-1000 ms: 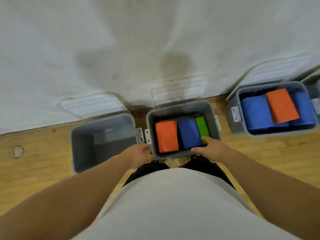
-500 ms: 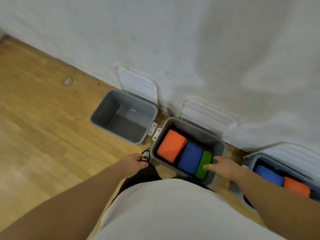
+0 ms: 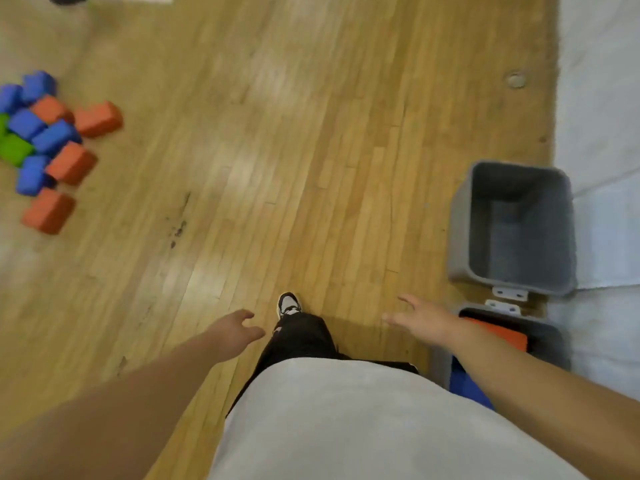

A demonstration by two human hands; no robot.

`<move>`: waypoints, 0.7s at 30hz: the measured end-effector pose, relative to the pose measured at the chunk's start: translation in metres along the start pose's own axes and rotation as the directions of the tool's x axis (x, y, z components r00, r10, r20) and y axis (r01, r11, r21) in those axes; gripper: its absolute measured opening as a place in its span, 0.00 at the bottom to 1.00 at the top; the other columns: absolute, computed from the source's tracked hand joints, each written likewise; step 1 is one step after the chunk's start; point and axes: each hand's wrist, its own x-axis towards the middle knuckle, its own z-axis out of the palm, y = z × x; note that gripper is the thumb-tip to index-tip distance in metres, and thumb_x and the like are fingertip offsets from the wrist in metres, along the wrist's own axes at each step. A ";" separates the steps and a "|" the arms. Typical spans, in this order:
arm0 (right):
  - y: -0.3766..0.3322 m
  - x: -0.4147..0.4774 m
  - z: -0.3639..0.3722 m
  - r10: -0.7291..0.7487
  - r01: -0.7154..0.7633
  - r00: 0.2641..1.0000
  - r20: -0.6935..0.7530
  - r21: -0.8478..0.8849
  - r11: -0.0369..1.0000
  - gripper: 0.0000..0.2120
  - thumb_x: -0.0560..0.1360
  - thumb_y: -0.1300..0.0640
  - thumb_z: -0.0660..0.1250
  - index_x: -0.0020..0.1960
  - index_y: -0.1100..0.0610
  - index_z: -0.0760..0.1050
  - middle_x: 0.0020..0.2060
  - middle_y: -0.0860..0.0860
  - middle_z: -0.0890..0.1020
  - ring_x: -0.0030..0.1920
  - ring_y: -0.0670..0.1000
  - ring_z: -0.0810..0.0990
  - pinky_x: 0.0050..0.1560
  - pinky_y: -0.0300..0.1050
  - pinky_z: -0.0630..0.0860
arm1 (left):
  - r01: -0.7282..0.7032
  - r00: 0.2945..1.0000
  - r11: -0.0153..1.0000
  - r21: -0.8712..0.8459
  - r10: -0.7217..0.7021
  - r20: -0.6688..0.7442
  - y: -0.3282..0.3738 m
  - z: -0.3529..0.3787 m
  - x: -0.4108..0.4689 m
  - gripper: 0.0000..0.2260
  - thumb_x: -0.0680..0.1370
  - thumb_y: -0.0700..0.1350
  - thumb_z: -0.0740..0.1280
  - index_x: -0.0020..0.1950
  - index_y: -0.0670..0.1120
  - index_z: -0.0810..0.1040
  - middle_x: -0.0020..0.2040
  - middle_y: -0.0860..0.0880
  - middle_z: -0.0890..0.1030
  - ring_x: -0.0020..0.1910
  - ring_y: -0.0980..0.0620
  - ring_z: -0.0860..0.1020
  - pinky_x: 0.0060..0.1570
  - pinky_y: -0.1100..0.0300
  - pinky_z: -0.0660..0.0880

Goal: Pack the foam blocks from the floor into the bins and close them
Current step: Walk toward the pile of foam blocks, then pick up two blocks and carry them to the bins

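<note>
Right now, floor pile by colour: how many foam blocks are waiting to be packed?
Blue blocks: 5
Orange blocks: 4
Green blocks: 1, possibly another cut off at the frame edge
Total: 10 visible

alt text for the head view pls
Seen from above, a person's empty left hand and right hand hang open over a wooden floor. A pile of blue, orange and green foam blocks lies at far left; at right, an empty grey plastic bin sits beside a second grey bin holding orange and blue blocks.
</note>
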 end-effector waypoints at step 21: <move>-0.489 0.172 0.127 0.021 0.040 0.996 0.083 -0.667 0.744 0.35 0.76 0.43 0.71 0.77 0.57 0.66 0.71 0.56 0.74 0.66 0.56 0.74 0.67 0.49 0.69 | 0.005 0.999 0.767 -0.642 -0.035 -0.035 -0.231 -0.236 0.104 0.24 0.79 0.58 0.67 0.73 0.52 0.72 0.65 0.49 0.76 0.60 0.49 0.74 0.58 0.57 0.70</move>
